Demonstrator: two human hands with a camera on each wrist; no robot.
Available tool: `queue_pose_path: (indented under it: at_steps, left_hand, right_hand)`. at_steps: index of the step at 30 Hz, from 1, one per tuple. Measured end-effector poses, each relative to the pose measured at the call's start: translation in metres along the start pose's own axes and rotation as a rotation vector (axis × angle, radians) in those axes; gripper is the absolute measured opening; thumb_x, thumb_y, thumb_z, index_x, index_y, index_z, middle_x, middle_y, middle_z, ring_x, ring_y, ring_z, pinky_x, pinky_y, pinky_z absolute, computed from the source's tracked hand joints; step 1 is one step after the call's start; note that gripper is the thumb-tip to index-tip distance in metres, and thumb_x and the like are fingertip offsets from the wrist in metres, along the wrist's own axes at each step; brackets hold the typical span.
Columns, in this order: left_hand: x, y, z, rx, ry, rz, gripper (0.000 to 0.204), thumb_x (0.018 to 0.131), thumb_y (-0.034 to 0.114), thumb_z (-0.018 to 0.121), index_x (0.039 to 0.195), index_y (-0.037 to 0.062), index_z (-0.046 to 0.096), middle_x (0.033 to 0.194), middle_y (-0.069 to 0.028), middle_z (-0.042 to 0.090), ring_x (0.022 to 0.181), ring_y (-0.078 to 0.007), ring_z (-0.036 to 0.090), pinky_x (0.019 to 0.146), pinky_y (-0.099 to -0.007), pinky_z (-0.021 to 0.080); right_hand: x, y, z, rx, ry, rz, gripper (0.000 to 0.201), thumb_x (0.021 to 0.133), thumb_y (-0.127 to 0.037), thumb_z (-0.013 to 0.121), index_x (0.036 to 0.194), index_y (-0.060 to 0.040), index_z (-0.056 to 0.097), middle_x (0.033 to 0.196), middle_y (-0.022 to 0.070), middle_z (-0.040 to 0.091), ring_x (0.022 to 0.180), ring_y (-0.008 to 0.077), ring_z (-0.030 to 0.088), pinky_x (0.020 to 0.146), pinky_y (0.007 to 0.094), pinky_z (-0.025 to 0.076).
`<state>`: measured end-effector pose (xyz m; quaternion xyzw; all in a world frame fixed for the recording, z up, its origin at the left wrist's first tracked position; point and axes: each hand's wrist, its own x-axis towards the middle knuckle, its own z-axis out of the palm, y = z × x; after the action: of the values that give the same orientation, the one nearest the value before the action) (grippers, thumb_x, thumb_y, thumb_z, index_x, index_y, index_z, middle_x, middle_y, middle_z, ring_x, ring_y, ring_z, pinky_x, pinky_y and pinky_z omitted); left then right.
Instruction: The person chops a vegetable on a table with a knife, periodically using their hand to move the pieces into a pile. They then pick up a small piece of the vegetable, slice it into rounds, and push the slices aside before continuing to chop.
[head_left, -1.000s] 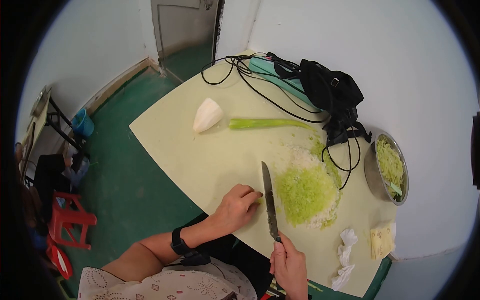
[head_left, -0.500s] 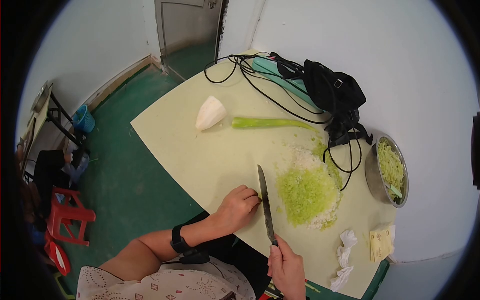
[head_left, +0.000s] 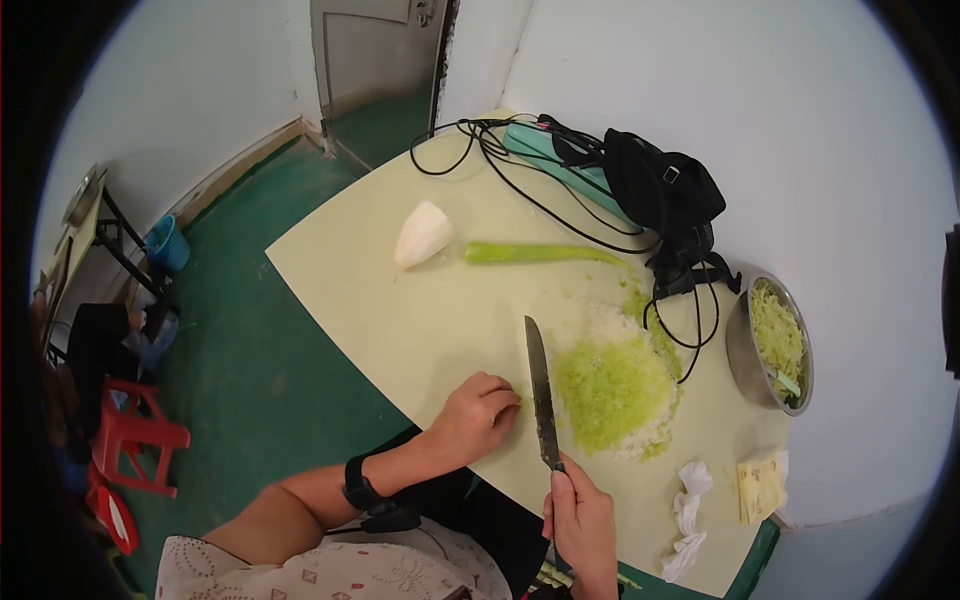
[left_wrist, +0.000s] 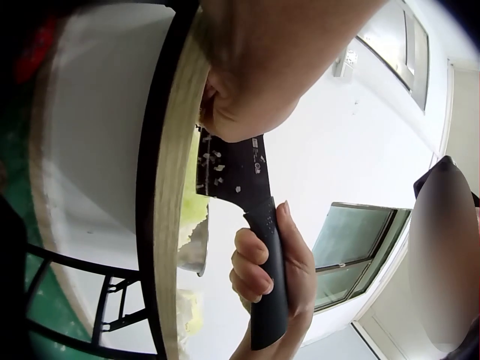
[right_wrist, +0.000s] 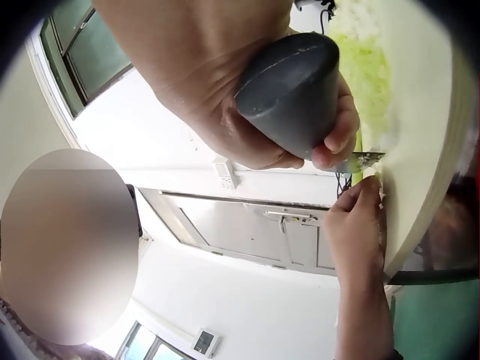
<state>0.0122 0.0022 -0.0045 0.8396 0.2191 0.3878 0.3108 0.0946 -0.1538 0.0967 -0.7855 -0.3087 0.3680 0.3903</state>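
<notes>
My right hand (head_left: 582, 515) grips the black handle of a kitchen knife (head_left: 541, 390), whose dark blade points away from me with bits of vegetable stuck to it. Just left of the blade, my left hand (head_left: 475, 418) is curled at the table's near edge. Its fingertips pinch a small green vegetable piece (head_left: 519, 400), mostly hidden by the fingers. To the right of the knife spreads a pile of finely chopped green vegetable (head_left: 610, 390), with white bits along its edges. In the left wrist view, the broad knife blade (left_wrist: 236, 169) stands beside the left hand (left_wrist: 255, 97).
Farther back on the table (head_left: 340, 270) lie a peeled white vegetable chunk (head_left: 424, 235) and a light-green stalk (head_left: 535, 253). A black bag (head_left: 660, 180) with cables sits behind. On the right are a metal bowl (head_left: 741, 345) of green shreds, crumpled tissue (head_left: 688, 520) and a yellow packet (head_left: 762, 487).
The knife moved left against the left hand's fingertips, then back right, leaving a small gap now. The left hand has stayed nearly in place. The chopped pile looks the same.
</notes>
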Motion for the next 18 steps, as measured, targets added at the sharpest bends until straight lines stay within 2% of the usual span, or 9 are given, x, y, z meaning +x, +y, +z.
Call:
queue_pose_path:
  at_steps: [3, 6, 9, 12, 15, 18]
  left_hand:
    - [0.0, 0.001, 0.0, 0.006, 0.014, -0.008, 0.016, 0.065, -0.005, 0.066, 0.081, 0.0009, 0.066, 0.083, -0.0099, 0.061, 0.077, -0.027, 0.058, 0.066, -0.0347, 0.05]
    - [0.001, 0.0, -0.001, 0.059, -0.064, 0.032, 0.016, 0.065, -0.005, 0.066, 0.08, 0.0009, 0.066, 0.083, -0.0097, 0.061, 0.077, -0.0268, 0.058, 0.066, -0.0344, 0.05]
    - [0.001, -0.003, 0.002, 0.036, -0.039, 0.079, 0.011, 0.065, -0.004, 0.065, 0.075, 0.0, 0.064, 0.075, -0.0093, 0.057, 0.073, -0.0269, 0.055, 0.065, -0.0344, 0.048]
    - [0.002, -0.001, 0.001, 0.043, -0.035, 0.079, 0.011, 0.065, -0.004, 0.064, 0.075, 0.0, 0.064, 0.075, -0.0092, 0.057, 0.073, -0.0268, 0.055, 0.065, -0.0343, 0.048]
    - [0.001, -0.002, 0.003, 0.057, -0.039, 0.082, 0.011, 0.064, -0.005, 0.064, 0.074, -0.0003, 0.064, 0.075, -0.0093, 0.058, 0.073, -0.0268, 0.055, 0.065, -0.0341, 0.048]
    - [0.001, -0.003, 0.001, 0.029, -0.026, 0.086, 0.01, 0.064, -0.005, 0.064, 0.073, -0.0007, 0.064, 0.075, -0.0096, 0.058, 0.073, -0.0267, 0.056, 0.065, -0.0341, 0.048]
  right_hand:
    - [-0.005, 0.005, -0.001, -0.072, -0.016, -0.008, 0.035, 0.096, -0.017, 0.046, 0.124, 0.0034, 0.053, 0.056, 0.0035, 0.052, 0.044, 0.0082, 0.049, 0.043, 0.0235, 0.041]
    - [-0.006, 0.007, -0.001, -0.108, -0.041, -0.018, 0.036, 0.096, -0.018, 0.046, 0.124, 0.0039, 0.053, 0.056, 0.004, 0.053, 0.044, 0.0087, 0.05, 0.043, 0.0242, 0.041]
    - [-0.004, 0.008, -0.002, -0.137, -0.059, -0.007, 0.036, 0.096, -0.018, 0.045, 0.123, 0.0043, 0.053, 0.056, 0.0046, 0.053, 0.044, 0.0093, 0.05, 0.043, 0.0249, 0.042]
    - [0.002, 0.006, -0.002, -0.16, -0.065, -0.027, 0.036, 0.096, -0.018, 0.045, 0.123, 0.0043, 0.052, 0.056, 0.005, 0.053, 0.043, 0.0095, 0.05, 0.043, 0.0248, 0.042]
    - [0.015, 0.021, 0.001, -0.236, -0.049, -0.191, 0.036, 0.097, -0.018, 0.044, 0.123, 0.0041, 0.052, 0.055, 0.0042, 0.052, 0.042, 0.0092, 0.049, 0.042, 0.0246, 0.041]
    - [0.013, 0.011, 0.001, -0.015, -0.037, -0.026, 0.035, 0.097, -0.018, 0.043, 0.123, 0.0037, 0.053, 0.055, 0.0029, 0.051, 0.042, 0.0087, 0.048, 0.041, 0.0244, 0.04]
